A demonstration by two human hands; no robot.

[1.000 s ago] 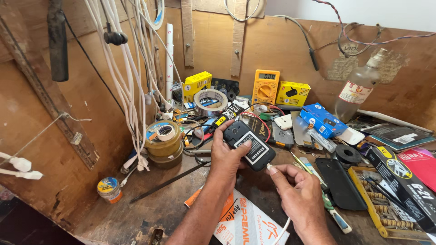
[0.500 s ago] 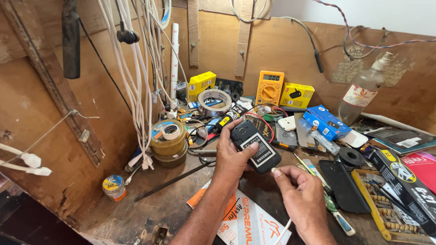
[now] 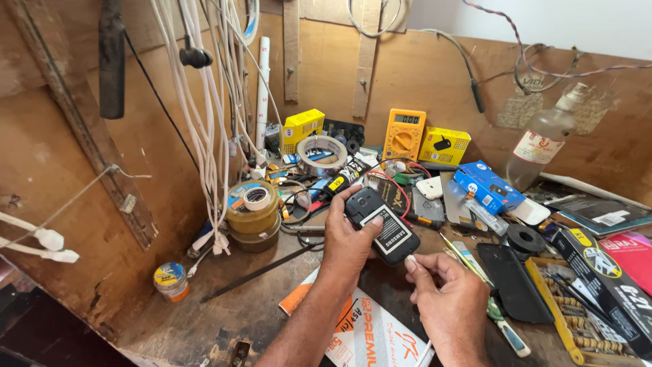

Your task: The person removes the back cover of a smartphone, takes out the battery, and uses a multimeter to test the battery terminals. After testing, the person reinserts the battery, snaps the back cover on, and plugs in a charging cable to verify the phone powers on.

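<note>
My left hand [image 3: 350, 234] is wrapped around a small black mobile phone [image 3: 380, 224], back side up with its cover off, thumb lying along the near edge so the battery [image 3: 392, 232] shows in its bay. The phone is held just above the bench [image 3: 272, 299], over an orange-and-white printed sheet [image 3: 360, 333]. My right hand [image 3: 448, 299] is loosely curled with nothing gripped; its thumb and forefinger tips meet at the phone's lower corner, beside the battery's end.

To do this well, I judge the left hand should keep the body steady and level, while the right works with a fingernail at the battery's edge, not prying hard against the thin casing.

Just right of my hands lies a black back cover [image 3: 513, 282], and past it a roll of black tape [image 3: 524, 239]. A yellow open tray [image 3: 567, 306] at the right holds what look like rows of small metal parts; I cannot tell them apart. Left of me stands a stack of round tins [image 3: 252, 217] with a small roll of white tape on top, and a little lidded tin [image 3: 168, 280] nearer the wall. Farther back are a yellow multimeter [image 3: 404, 134], a blue box [image 3: 485, 187] and a clear bottle [image 3: 543, 139].
</note>
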